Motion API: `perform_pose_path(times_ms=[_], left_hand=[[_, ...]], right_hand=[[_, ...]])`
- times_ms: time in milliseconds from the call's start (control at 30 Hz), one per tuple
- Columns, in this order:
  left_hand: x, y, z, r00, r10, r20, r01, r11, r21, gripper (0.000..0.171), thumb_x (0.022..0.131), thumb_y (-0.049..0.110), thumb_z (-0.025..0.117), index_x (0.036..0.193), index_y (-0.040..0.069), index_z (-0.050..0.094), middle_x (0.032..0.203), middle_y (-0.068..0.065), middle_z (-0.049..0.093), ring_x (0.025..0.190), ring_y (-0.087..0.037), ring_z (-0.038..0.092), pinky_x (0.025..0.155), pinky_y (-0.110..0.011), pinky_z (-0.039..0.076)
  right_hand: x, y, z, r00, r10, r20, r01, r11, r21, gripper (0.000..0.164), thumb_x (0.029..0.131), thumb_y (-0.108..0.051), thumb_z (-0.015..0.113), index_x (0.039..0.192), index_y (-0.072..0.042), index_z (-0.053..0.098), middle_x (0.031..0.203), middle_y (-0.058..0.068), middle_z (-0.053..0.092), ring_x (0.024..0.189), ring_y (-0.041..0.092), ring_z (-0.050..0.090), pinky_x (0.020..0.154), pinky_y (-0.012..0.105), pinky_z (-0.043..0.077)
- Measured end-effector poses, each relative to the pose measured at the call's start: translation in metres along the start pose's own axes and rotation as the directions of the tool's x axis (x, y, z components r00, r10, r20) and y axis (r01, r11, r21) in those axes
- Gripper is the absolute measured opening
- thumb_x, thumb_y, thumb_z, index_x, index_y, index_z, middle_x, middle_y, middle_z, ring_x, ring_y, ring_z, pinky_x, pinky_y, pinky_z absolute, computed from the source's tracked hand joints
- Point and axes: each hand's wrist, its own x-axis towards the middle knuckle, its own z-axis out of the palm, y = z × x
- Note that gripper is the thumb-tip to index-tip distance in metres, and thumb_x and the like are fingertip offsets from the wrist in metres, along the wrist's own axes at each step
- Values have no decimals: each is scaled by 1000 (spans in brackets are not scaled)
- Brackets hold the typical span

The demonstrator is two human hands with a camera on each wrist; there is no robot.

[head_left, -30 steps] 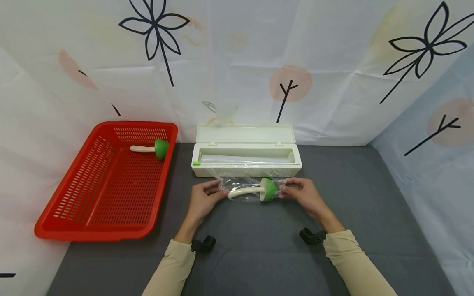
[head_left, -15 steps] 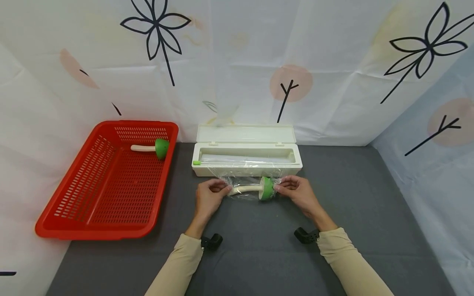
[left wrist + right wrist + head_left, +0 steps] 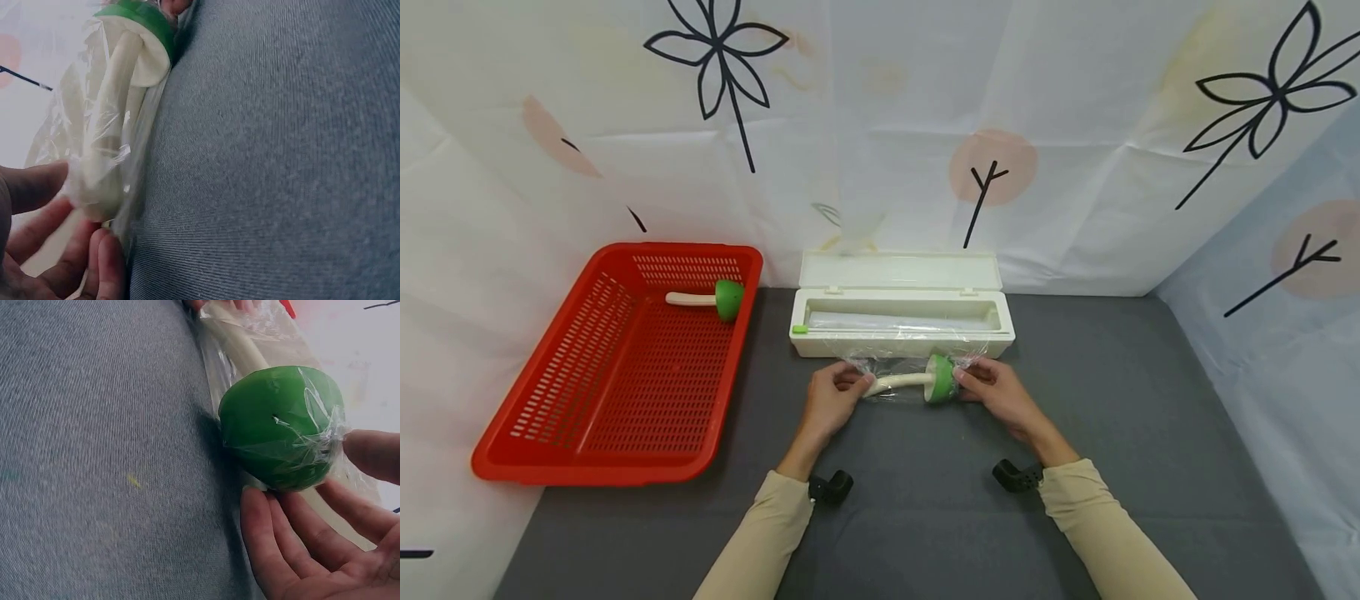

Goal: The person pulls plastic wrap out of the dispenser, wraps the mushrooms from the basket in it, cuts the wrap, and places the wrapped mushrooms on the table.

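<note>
One mushroom-shaped object (image 3: 912,380), green-capped with a cream stem, lies crosswise inside crinkled clear film (image 3: 880,366), just on the near side of a white box (image 3: 842,347). We see the left hand (image 3: 832,400) pinching the wrapped stem end between thumb and fingers, while the right hand (image 3: 1003,396) grips the wrapped cap, its thumb on the gathered film and its fingers beneath. We cannot tell whether the object touches the grey tabletop (image 3: 910,525). The box stands with its lid raised, a pale roll (image 3: 865,321) inside. To the left we find a red basket (image 3: 730,400) holding a second green-capped piece (image 3: 707,300); behind, we note a white printed cloth (image 3: 895,100).
</note>
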Motion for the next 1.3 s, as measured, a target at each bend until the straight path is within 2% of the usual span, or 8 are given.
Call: perform_pose_path(times_ms=[133, 333, 500, 600, 833, 967, 1133, 1300], left_hand=[[-1, 1, -1, 1000, 14, -7, -15, 991, -130, 17, 92, 11, 77, 104, -1, 75, 91, -11, 73, 85, -21, 68, 75, -33, 54], [0, 5, -6, 999, -47, -21, 38, 949, -314, 18, 90, 11, 79, 101, -3, 75, 93, -11, 73, 75, -14, 69, 71, -36, 57], [1, 10, -5, 997, -64, -44, 40, 907, -420, 27, 90, 4, 77, 114, -5, 66, 89, -7, 74, 69, -10, 67, 65, -31, 57], [-1, 13, -4, 997, -72, -40, 46, 887, -459, 31, 91, 0, 75, 120, -4, 63, 91, -7, 73, 70, -11, 68, 65, -32, 58], [-3, 13, -4, 992, -116, -49, 74, 852, -519, 24, 92, -1, 73, 114, -9, 68, 102, -17, 72, 85, -16, 71, 70, -37, 61], [-3, 16, -5, 991, -127, -32, 87, 821, -565, 25, 94, -3, 69, 117, -12, 67, 103, -19, 72, 88, -17, 72, 75, -39, 61], [0, 18, -5, 987, -154, -36, 99, 780, -618, 28, 96, -4, 66, 122, -16, 63, 103, -19, 72, 88, -17, 73, 77, -37, 60], [1, 20, -3, 980, -200, -8, 149, 756, -638, 27, 98, -5, 63, 122, -17, 61, 99, -16, 71, 85, -16, 72, 78, -35, 60]], right_hand=[[0, 0, 1, 1000, -7, -16, 9, 997, 81, 31, 104, -8, 59, 123, 15, 53, 106, 12, 66, 92, 13, 68, 89, 44, 57], [2, -1, -1, 994, -21, -107, 43, 977, 211, 19, 100, -2, 63, 115, 10, 59, 103, 3, 66, 94, 13, 66, 85, 38, 58], [2, -6, -3, 991, -9, -133, 58, 928, 369, 22, 98, 7, 61, 119, 7, 57, 103, 1, 70, 94, 12, 68, 80, 31, 59], [2, -8, -2, 993, 5, -121, 46, 910, 412, 27, 99, 7, 59, 125, 6, 52, 98, 0, 71, 91, 13, 68, 78, 29, 58], [-2, -11, -4, 988, 31, -153, 37, 908, 418, 40, 101, 6, 57, 138, 14, 46, 96, 0, 71, 84, 12, 68, 80, 27, 57], [-3, -9, -7, 987, 23, -161, 49, 901, 430, 34, 97, 9, 60, 131, 9, 57, 102, 1, 67, 88, 12, 66, 82, 25, 56], [-3, -4, -8, 990, -57, -126, 100, 926, 365, 30, 89, 19, 63, 113, 3, 65, 108, 4, 60, 94, 10, 65, 83, 24, 56], [-2, 1, -6, 989, -89, -119, 116, 962, 245, 26, 89, 18, 64, 114, 12, 61, 110, 5, 65, 97, 10, 65, 83, 24, 55]])
